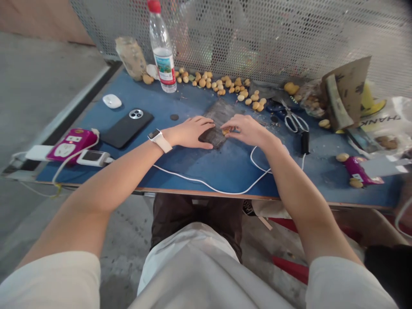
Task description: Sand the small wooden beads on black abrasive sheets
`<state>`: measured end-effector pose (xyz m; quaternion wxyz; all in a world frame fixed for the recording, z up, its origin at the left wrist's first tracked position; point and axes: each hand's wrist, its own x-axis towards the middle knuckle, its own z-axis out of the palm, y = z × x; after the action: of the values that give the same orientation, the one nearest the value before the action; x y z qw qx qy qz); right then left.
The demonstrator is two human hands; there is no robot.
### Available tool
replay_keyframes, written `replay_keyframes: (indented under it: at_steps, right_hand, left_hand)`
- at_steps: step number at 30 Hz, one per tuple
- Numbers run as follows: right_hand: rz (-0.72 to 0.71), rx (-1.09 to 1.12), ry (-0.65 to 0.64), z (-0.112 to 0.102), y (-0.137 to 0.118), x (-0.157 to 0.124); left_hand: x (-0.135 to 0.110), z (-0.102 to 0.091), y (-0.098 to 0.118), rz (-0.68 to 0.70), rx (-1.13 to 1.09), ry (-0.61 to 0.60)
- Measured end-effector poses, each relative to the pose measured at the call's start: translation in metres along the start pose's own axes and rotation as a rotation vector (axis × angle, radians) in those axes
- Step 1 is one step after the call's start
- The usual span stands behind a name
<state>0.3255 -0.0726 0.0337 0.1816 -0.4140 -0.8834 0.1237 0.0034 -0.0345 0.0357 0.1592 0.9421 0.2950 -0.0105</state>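
Note:
A worn dark-grey rectangular sheet (221, 112), resembling sandpaper, lies flat on the blue tabletop (189, 171). My left hand (193, 132), with a white-strapped watch on the wrist, rests palm down on the sheet's left edge, fingers spread. Over its right side, my right hand (245, 130) pinches a small tan nut-like piece (225, 131) between thumb and fingers, at the sheet's surface. Whether the piece presses on the sheet I cannot tell. Behind the sheet, several similar round tan pieces (236, 86) lie in a loose row.
A water bottle (165, 64) and a jar (131, 58) stand at the back left, near a perforated metal panel (257, 38). A phone (127, 128) and pink power strip (71, 143) lie left. Scissors (294, 120) and bags (383, 124) lie right. A white cable (193, 179) crosses the front.

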Motion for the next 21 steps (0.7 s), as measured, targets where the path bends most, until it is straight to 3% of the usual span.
replay_keyframes:
  at_steps: [3,8,15,21]
  right_hand:
    - [-0.010,0.008,-0.016,0.000,-0.003,-0.003]
    - [-0.130,0.080,-0.116,0.012,-0.035,0.000]
    - [-0.020,0.090,-0.023,0.005,-0.005,-0.001]
    - [-0.125,0.167,-0.079,0.007,-0.034,-0.004]
  left_hand:
    - [0.000,0.001,-0.001,-0.006,-0.003,0.000]
    - [0.001,0.004,-0.004,0.018,0.002,0.019]
    - [0.000,0.001,-0.001,-0.012,0.000,0.001]
    - [0.001,0.003,-0.004,0.016,0.004,0.024]
